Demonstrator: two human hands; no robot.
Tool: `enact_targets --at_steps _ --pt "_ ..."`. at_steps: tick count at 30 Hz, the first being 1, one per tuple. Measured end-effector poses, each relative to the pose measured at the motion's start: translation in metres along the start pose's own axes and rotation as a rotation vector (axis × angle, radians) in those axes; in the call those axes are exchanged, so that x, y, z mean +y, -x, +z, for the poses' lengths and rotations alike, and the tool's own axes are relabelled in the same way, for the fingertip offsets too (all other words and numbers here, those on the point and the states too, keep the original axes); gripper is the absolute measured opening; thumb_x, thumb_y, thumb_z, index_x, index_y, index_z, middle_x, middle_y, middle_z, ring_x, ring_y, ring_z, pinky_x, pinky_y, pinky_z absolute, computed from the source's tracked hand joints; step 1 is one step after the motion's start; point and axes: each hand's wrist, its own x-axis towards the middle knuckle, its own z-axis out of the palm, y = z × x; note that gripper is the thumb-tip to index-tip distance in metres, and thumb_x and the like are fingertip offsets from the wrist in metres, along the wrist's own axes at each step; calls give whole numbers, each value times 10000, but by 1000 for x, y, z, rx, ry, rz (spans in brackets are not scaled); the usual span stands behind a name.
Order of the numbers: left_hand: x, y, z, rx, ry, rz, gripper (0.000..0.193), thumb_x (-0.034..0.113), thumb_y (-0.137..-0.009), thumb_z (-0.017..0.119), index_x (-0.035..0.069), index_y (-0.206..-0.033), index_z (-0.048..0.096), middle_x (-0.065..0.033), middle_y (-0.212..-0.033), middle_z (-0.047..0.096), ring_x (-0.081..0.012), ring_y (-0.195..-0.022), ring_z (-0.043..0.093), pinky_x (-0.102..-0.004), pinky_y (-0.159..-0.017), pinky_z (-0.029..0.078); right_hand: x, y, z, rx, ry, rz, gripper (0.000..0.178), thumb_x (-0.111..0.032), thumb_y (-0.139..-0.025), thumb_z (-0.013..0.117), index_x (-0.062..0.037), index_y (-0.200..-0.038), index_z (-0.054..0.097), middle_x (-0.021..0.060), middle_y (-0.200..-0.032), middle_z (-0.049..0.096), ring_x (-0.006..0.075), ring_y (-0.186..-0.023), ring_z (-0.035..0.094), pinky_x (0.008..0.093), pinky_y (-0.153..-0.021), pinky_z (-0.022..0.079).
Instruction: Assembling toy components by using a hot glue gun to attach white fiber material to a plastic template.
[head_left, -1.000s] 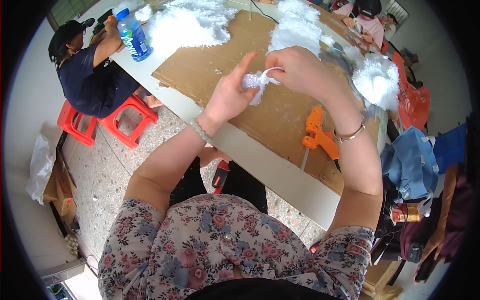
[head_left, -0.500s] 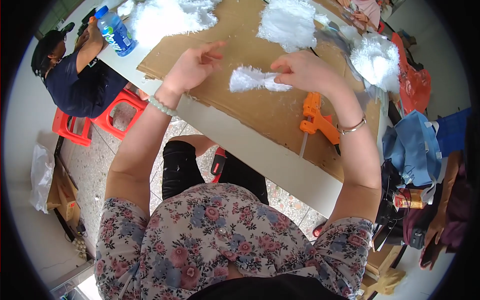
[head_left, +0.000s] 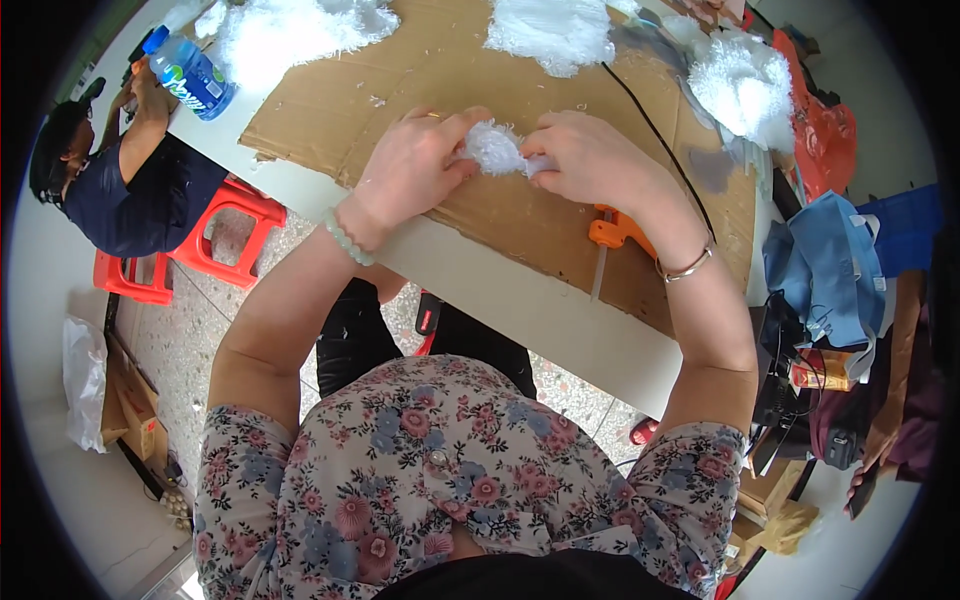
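A small white fluffy bundle (head_left: 495, 150), fringed and narrow toward its right end, is between my two hands over the cardboard. My left hand (head_left: 418, 165) pinches its left end between thumb and fingers. With the thumb and fingers closed, my right hand (head_left: 590, 155) grips its right end. An orange glue gun (head_left: 622, 232) lies on the cardboard beneath my right wrist, partly hidden by it, with a pale glue stick jutting from its back.
Flat brown cardboard (head_left: 340, 120) covers much of the white table (head_left: 520, 290). White fibre piles (head_left: 550, 35) lie along the far side. A black cord (head_left: 650, 125) runs toward my right wrist. A blue-capped bottle (head_left: 190, 75) stands left, near a seated person (head_left: 130, 190).
My left hand has moved in and closed on the white bundle's left end. My right hand has shifted slightly and grips the other end. The bundle looks more bunched up.
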Motion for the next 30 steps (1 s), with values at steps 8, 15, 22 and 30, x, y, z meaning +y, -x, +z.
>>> enact_targets --at_steps 8,15,22,30 --pt "4 18 -16 -87 -6 499 449 4 -711 655 64 -1150 583 -82 -823 613 -262 -764 592 -368 -771 487 14 29 -15 84 -125 -56 262 -144 -761 640 -51 -1005 645 102 -945 558 279 -899 555 358 -790 443" --pt "15 11 -16 -36 168 94 510 76 -688 713 72 -1177 568 -107 -900 607 -282 -740 578 -369 -786 481 25 67 -33 143 -53 216 325 -181 -756 651 -53 -1055 633 118 -982 563 280 -893 565 361 -795 451" --pt "14 8 -1 -61 -42 471 506 44 -709 665 89 -1201 557 -132 -983 609 -285 -842 572 -391 -888 433 19 106 -17 91 146 340 532 -301 -668 720 -30 -1114 613 119 -1042 578 298 -982 555 361 -824 445" --pt "11 19 -18 -28 187 187 399 117 -797 640 50 -1183 566 -149 -1074 611 -310 -837 605 -369 -753 496 24 119 0 24 -9 416 420 -257 -685 715 -28 -1026 627 116 -956 573 311 -915 563 380 -771 445"
